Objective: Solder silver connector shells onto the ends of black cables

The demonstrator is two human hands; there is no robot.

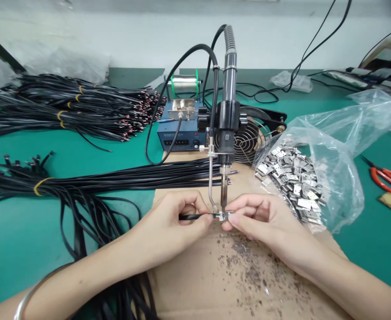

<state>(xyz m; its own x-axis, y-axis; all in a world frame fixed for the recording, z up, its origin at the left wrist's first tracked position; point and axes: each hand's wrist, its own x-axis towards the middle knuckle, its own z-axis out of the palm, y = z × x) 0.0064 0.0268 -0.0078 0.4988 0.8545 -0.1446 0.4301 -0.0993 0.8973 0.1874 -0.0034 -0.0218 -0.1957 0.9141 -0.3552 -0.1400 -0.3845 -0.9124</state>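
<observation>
"What's the left grip (pixel 173 226) got?"
"A thin, flexible black cable (pixel 189 217), pinched."
"The right grip (pixel 265 218)?"
"Pinching a small, flat silver metal connector (pixel 226 216) between both grips, at the cable's end, below the upright grey-and-black soldering iron (pixel 226 133)."

The soldering iron (pixel 229 115) blocks the way forward between your left hand (pixel 175 222) and right hand (pixel 265 220); black cables (pixel 82 187) crowd your left, a bag (pixel 340 178) of connectors (pixel 293 180) your right. You can pass over the cardboard (pixel 189 289) between your forearms (pixel 115 262).
</observation>
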